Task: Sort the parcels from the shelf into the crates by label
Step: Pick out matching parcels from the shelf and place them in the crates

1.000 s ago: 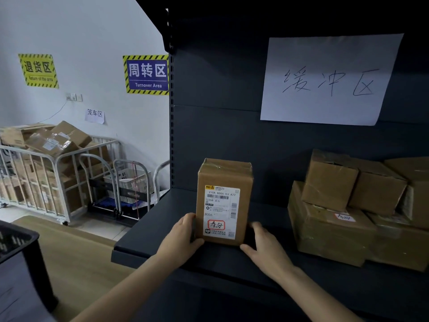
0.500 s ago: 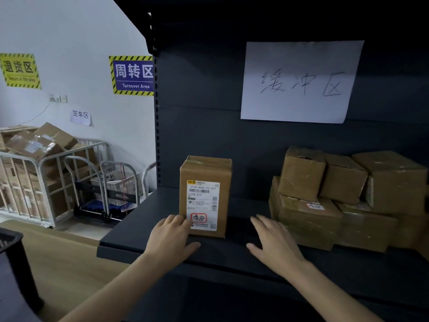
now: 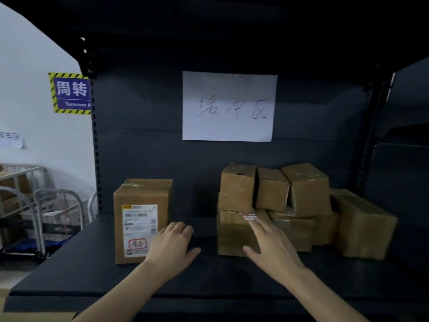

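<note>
While left hand point(image 3: 173, 246) and right hand point(image 3: 272, 248) hover empty, fingers loose, parcels point(image 3: 306, 189) fill centre frame.
Stiff taped cardboard, probably light: clasp opposite sides.

Dim and underexposed inside the dark shelf point(image 3: 69, 275) — the only brightness is the white wall point(image 3: 34, 54) at far left — with soft blur throughout and wide-angle bending at the edges.

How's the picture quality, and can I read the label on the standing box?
Head view: dim, the shelf nearly black toward the top, the wall at left brighter. Head view: blur smears the label on the box, its print unreadable; only a red-framed mark shows. Head view: wide-angle distortion bends the post.
</note>
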Demonstrator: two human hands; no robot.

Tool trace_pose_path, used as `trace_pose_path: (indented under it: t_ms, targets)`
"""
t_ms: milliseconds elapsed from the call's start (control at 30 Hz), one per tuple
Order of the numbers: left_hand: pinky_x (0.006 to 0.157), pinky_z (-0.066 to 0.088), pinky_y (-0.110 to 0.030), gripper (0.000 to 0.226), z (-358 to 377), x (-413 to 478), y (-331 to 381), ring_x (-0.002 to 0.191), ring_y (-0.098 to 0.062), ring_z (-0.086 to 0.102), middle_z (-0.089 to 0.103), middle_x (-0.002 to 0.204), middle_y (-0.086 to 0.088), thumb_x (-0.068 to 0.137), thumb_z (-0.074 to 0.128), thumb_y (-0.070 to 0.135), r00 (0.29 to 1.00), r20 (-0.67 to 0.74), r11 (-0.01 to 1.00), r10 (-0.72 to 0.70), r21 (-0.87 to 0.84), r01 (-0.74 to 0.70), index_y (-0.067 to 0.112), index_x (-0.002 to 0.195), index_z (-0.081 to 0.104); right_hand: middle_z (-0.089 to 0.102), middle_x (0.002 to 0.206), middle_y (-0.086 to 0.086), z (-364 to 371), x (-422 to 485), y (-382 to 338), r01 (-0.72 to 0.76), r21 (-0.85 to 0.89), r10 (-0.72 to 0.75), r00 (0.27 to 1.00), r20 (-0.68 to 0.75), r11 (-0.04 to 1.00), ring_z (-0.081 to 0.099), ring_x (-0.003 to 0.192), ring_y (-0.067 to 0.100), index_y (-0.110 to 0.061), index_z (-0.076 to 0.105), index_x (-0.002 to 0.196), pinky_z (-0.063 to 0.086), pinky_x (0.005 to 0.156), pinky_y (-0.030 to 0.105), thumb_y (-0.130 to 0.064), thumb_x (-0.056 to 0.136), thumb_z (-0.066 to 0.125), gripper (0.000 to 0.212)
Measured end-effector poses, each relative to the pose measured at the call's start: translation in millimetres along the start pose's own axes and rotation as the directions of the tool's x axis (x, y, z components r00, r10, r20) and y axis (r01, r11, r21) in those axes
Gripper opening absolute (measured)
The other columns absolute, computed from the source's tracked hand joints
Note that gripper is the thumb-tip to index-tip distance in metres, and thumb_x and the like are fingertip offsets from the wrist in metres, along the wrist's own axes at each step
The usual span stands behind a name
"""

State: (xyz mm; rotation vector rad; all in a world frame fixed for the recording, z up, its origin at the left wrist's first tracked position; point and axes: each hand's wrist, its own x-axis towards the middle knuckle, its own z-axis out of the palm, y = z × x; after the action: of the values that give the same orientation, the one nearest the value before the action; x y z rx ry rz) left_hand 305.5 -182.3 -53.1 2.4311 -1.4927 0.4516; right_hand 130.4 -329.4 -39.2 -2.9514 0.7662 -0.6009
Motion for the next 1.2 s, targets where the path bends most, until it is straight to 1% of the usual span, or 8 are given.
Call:
trace_pose_path:
  t_ms: [167, 300, 500, 600, 733, 867, 1100, 1200]
  targets:
    - [0.104, 0.036, -0.027, 0.058, -3.6, 43.1, 20.0, 0.131, -0.015, 0.036, 0.042, 0.139, 0.002, 0.091, 0.047, 0.048, 0.999, -0.030, 0.996, 0.012, -0.086, -0.014, 0.018, 0.140, 0.034, 0.028, 0.152, 0.000, -18.2, 11.6, 20.8, -0.075, -0.035, 0.074, 0.996, -0.039, 0.997, 0.031, 0.136, 0.015, -0.018, 0.022, 0.146, 0.026, 0.113, 0.029, -0.042, 0.093, 0.045, 0.063]
    - [0.109, 0.033, -0.030, 0.069, -9.4, 80.7, 27.5, 0.137, -0.017, 0.030, 0.035, 0.147, -0.001, 0.090, 0.051, 0.046, 0.999, -0.044, 0.986, -0.025, -0.168, 0.017, 0.014, 0.146, 0.024, 0.035, 0.148, 0.002, -31.7, 35.3, 29.0, -0.096, -0.019, 0.094, 0.991, -0.100, 0.995, 0.036, 0.133, 0.014, -0.016, 0.025, 0.145, 0.032, 0.109, 0.026, -0.041, 0.093, 0.048, 0.062]
    - [0.110, 0.031, -0.035, 0.080, -12.7, 130.9, 24.5, 0.140, -0.021, 0.025, 0.029, 0.151, -0.005, 0.086, 0.059, 0.043, 0.996, 0.026, 0.949, -0.086, -0.301, 0.090, 0.011, 0.147, 0.018, 0.040, 0.144, 0.005, -42.1, 80.9, 31.3, -0.151, 0.082, 0.160, 0.982, -0.104, 0.985, 0.041, 0.131, 0.019, -0.014, 0.027, 0.144, 0.038, 0.105, 0.031, -0.039, 0.092, 0.051, 0.062]
    - [0.110, 0.032, -0.037, 0.080, -7.7, 146.4, 23.0, 0.138, -0.023, 0.028, 0.033, 0.148, -0.006, 0.084, 0.062, 0.041, 0.992, 0.092, 0.925, -0.082, -0.363, 0.110, 0.010, 0.145, 0.022, 0.044, 0.140, 0.007, -37.6, 96.1, 31.9, -0.197, 0.122, 0.204, 0.978, -0.050, 0.973, 0.044, 0.128, 0.022, -0.011, 0.031, 0.141, 0.040, 0.102, 0.033, -0.039, 0.092, 0.051, 0.060]
    - [0.100, 0.042, -0.034, 0.058, 1.6, 155.2, 24.4, 0.119, -0.019, 0.046, 0.051, 0.127, -0.002, 0.080, 0.067, 0.034, 0.991, 0.123, 0.859, -0.044, -0.503, 0.100, 0.017, 0.129, 0.041, 0.057, 0.122, 0.004, -22.9, 105.7, 27.9, -0.225, 0.193, 0.232, 0.973, -0.012, 0.955, 0.055, 0.111, 0.019, -0.015, 0.045, 0.127, 0.049, 0.090, 0.031, -0.039, 0.090, 0.054, 0.044]
    - [0.088, 0.047, -0.027, 0.050, 2.9, 149.2, 28.7, 0.109, -0.015, 0.051, 0.052, 0.118, 0.000, 0.083, 0.066, 0.027, 0.996, 0.088, 0.824, -0.028, -0.562, 0.073, 0.016, 0.124, 0.040, 0.059, 0.112, 0.005, -17.0, 105.1, 22.1, -0.236, 0.223, 0.255, 0.965, -0.061, 0.946, 0.059, 0.103, 0.019, -0.013, 0.047, 0.120, 0.049, 0.081, 0.027, -0.036, 0.091, 0.053, 0.037]
    - [0.102, 0.038, -0.026, 0.073, -6.7, 110.9, 34.3, 0.127, -0.013, 0.040, 0.037, 0.141, 0.002, 0.085, 0.063, 0.033, 0.997, -0.075, 0.852, -0.025, -0.523, -0.018, 0.020, 0.143, 0.020, 0.056, 0.097, -0.006, -20.0, 79.6, 10.0, -0.155, 0.288, 0.209, 0.963, -0.168, 0.945, 0.057, 0.088, 0.006, -0.017, 0.049, 0.115, 0.046, 0.071, 0.015, -0.034, 0.090, 0.056, 0.031]
    - [0.096, 0.036, -0.016, 0.077, -10.8, 88.2, 36.6, 0.127, -0.009, 0.040, 0.032, 0.142, 0.006, 0.086, 0.061, 0.035, 0.985, -0.172, 0.856, -0.003, -0.509, -0.086, 0.022, 0.146, 0.014, 0.059, 0.104, -0.005, -23.0, 62.8, 1.6, -0.140, 0.371, 0.226, 0.954, -0.199, 0.918, 0.060, 0.091, 0.006, -0.017, 0.040, 0.130, 0.049, 0.075, 0.015, -0.031, 0.087, 0.061, 0.049]
